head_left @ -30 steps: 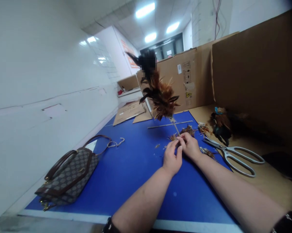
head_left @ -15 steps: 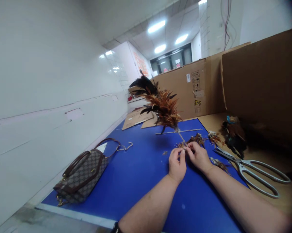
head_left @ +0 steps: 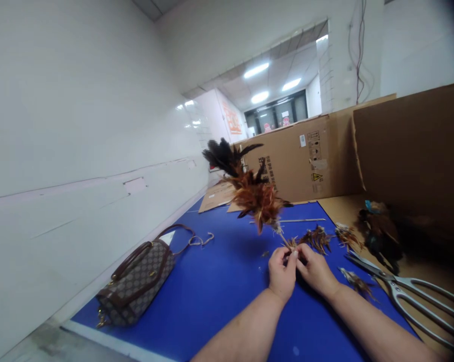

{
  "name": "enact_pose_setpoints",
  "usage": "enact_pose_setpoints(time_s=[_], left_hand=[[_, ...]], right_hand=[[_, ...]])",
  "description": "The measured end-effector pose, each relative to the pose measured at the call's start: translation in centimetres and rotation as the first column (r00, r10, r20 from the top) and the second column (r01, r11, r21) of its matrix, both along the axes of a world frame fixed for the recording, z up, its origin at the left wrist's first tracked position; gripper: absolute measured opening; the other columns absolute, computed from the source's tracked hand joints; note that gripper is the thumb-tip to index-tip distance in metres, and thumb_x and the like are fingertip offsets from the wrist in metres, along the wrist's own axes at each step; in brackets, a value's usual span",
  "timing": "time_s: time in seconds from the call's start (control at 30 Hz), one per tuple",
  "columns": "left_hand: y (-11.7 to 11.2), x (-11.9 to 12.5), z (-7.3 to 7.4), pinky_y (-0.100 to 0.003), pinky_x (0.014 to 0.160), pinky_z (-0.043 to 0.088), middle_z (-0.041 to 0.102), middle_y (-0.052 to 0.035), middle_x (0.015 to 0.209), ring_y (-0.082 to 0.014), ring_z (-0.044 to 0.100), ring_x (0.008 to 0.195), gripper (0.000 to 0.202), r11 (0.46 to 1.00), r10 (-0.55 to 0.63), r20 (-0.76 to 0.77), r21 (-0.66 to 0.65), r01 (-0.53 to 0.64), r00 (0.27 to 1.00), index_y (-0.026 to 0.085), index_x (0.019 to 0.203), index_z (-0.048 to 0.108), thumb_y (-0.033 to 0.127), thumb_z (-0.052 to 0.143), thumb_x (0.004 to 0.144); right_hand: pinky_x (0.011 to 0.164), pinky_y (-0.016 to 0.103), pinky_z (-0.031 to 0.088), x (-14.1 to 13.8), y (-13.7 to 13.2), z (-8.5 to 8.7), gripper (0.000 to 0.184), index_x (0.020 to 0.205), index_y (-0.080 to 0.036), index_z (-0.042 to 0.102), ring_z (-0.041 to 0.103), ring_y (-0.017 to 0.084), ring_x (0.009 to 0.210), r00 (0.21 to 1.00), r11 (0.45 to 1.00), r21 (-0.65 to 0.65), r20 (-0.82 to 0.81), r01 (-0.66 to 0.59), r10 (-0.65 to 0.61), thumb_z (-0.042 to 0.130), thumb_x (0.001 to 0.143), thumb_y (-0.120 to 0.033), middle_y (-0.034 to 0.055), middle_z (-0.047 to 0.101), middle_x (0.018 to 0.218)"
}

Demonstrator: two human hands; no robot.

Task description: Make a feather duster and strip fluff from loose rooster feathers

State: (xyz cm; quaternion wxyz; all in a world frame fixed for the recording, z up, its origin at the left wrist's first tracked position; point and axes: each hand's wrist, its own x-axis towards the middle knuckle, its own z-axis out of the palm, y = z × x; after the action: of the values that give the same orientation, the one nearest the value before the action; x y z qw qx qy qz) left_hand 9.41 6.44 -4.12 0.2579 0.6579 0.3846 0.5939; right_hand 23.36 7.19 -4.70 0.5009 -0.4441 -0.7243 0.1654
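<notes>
A feather duster (head_left: 254,193) with brown and black feathers rises on a thin stick above the blue table (head_left: 219,291). Both my hands meet at the stick's lower end. My left hand (head_left: 282,274) is closed around the stick, fingertips pinched at its top. My right hand (head_left: 316,269) is closed too, pinching the same stick end from the right. Small bunches of loose feathers (head_left: 317,237) lie on the table just beyond my fingers.
Large metal scissors (head_left: 407,291) lie at the right on cardboard. A checked handbag (head_left: 138,284) sits at the table's left edge by the white wall. A dark feather bundle (head_left: 381,236) rests by tall cardboard boxes (head_left: 407,151). A thin stick (head_left: 302,220) lies farther back.
The duster has tilted lower and leftward while my hands stayed pinched on its stick. The view has shifted, so everything sits lower in the picture.
</notes>
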Motion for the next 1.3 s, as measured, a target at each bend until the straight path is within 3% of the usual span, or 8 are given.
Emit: enact_pose_setpoints(time_s=[0.17, 0.33, 0.53, 0.83, 0.93, 1.07, 1.2, 1.3], left_hand=[[0.0, 0.0, 0.3, -0.034, 0.087, 0.055, 0.071, -0.0068, 0.089, -0.0194, 0.066, 0.088, 0.033, 1.0, -0.01, 0.033, -0.007, 0.01, 0.999, 0.018, 0.091, 0.069, 0.045, 0.053, 0.102], [0.2, -0.7, 1.2, -0.034, 0.088, 0.054, 0.071, -0.0073, 0.092, -0.0189, 0.067, 0.089, 0.033, 0.999, 0.046, 0.08, 0.005, -0.046, 0.996, 0.019, 0.098, 0.064, 0.043, 0.043, 0.106], [0.9, -1.4, 0.7, -0.037, 0.089, 0.053, 0.073, -0.0089, 0.09, -0.0204, 0.068, 0.088, 0.035, 0.997, 0.074, 0.065, 0.013, -0.075, 0.995, 0.018, 0.103, 0.063, 0.042, 0.039, 0.107], [0.8, -1.4, 0.6, -0.037, 0.09, 0.052, 0.071, -0.0077, 0.092, -0.0201, 0.067, 0.091, 0.029, 0.997, 0.04, -0.029, 0.06, -0.038, 0.999, 0.019, 0.096, 0.064, 0.034, 0.041, 0.107], [0.8, -1.5, 0.7, -0.037, 0.09, 0.053, 0.072, -0.0068, 0.091, -0.0199, 0.067, 0.089, 0.028, 0.998, 0.028, -0.068, 0.055, -0.025, 0.997, 0.019, 0.102, 0.066, 0.03, 0.041, 0.106], [1.0, -1.7, 0.7, -0.04, 0.098, 0.053, 0.075, -0.0075, 0.098, -0.021, 0.069, 0.098, 0.029, 0.999, 0.024, -0.108, 0.05, -0.018, 0.994, 0.019, 0.112, 0.07, 0.028, 0.043, 0.105], [1.0, -1.7, 0.6, -0.041, 0.102, 0.052, 0.075, -0.0092, 0.109, -0.022, 0.068, 0.108, 0.031, 0.997, -0.006, -0.163, 0.08, 0.019, 0.987, 0.021, 0.124, 0.07, 0.025, 0.047, 0.104], [1.1, -1.7, 0.4, -0.04, 0.1, 0.054, 0.072, -0.0094, 0.109, -0.0218, 0.067, 0.108, 0.028, 0.992, -0.055, -0.188, 0.098, 0.074, 0.981, 0.02, 0.121, 0.071, 0.024, 0.051, 0.102]], right_hand=[[0.072, 0.033, 0.056, -0.1, -0.1, 0.0, 0.015, 0.096, -0.026, 0.056, 0.072, 0.022, 0.077, 0.997, 0.997, -0.012, 0.001, -0.071, 0.071, 0.052, 0.1, -0.04, 0.0052, 0.075, 0.086], [0.091, 0.039, 0.059, -0.1, -0.2, 0.0, 0.024, 0.111, -0.026, 0.066, 0.075, 0.028, 0.104, 0.979, 0.983, -0.011, 0.092, -0.181, 0.181, 0.047, 0.103, -0.039, 0.0116, 0.078, 0.111], [0.105, 0.043, 0.056, 0.1, 0.9, -1.5, 0.039, 0.133, -0.027, 0.068, 0.069, 0.029, 0.124, 0.971, 0.987, 0.0, 0.177, -0.161, 0.158, 0.044, 0.104, -0.035, 0.0134, 0.072, 0.133], [0.091, 0.042, 0.061, 0.4, 1.3, -1.9, 0.036, 0.127, -0.028, 0.074, 0.075, 0.029, 0.105, 0.971, 0.993, 0.067, 0.225, -0.094, 0.077, 0.051, 0.1, -0.033, 0.0124, 0.078, 0.116], [0.084, 0.039, 0.061, 0.4, 1.1, -1.4, 0.035, 0.123, -0.028, 0.076, 0.076, 0.028, 0.096, 0.969, 0.994, 0.057, 0.233, -0.095, 0.079, 0.051, 0.099, -0.033, 0.0112, 0.079, 0.108], [0.089, 0.041, 0.058, 0.4, 1.0, -1.2, 0.034, 0.119, -0.025, 0.075, 0.074, 0.028, 0.098, 0.968, 0.993, 0.014, 0.226, -0.114, 0.108, 0.049, 0.1, -0.034, 0.0129, 0.078, 0.109], [0.082, 0.038, 0.057, 0.4, 0.9, -1.1, 0.03, 0.103, -0.022, 0.076, 0.071, 0.026, 0.087, 0.965, 0.994, -0.001, 0.237, -0.112, 0.109, 0.049, 0.101, -0.036, 0.0116, 0.077, 0.096], [0.08, 0.036, 0.055, 0.4, 0.7, -0.9, 0.029, 0.095, -0.022, 0.073, 0.07, 0.025, 0.085, 0.964, 0.995, 0.013, 0.248, -0.104, 0.097, 0.048, 0.101, -0.035, 0.0101, 0.076, 0.092]])
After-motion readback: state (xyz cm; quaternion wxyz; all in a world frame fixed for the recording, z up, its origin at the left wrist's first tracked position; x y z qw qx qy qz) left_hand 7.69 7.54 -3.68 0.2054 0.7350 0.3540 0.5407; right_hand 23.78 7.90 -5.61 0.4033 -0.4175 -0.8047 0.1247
